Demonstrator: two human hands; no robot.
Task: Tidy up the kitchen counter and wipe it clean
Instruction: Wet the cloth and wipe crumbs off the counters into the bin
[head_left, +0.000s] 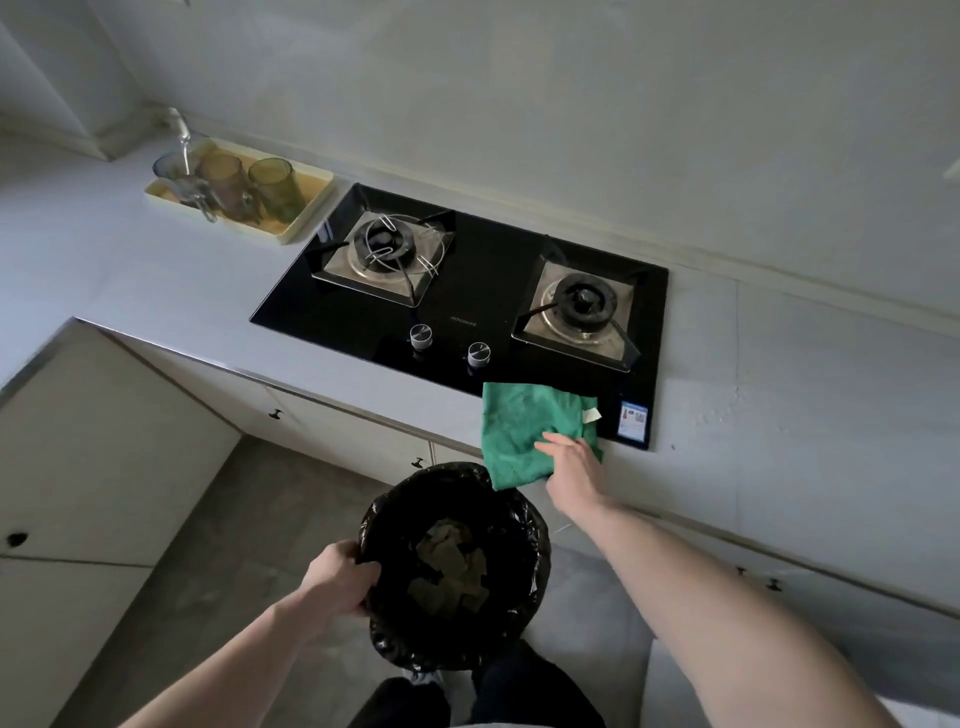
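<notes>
A green cloth lies at the counter's front edge, partly over the black stove's corner and hanging a little past the edge. My right hand rests on the cloth with fingers stretched out flat. My left hand grips the rim of a bin lined with a black bag, held below the counter edge under the cloth. Paper scraps lie inside the bin. The grey counter runs left and right of the stove.
A black two-burner gas stove with two knobs is set into the counter. A yellow tray with three glass cups stands at the back left, beside a tap. Cabinet doors with small knobs sit below. A grey mat lies on the floor.
</notes>
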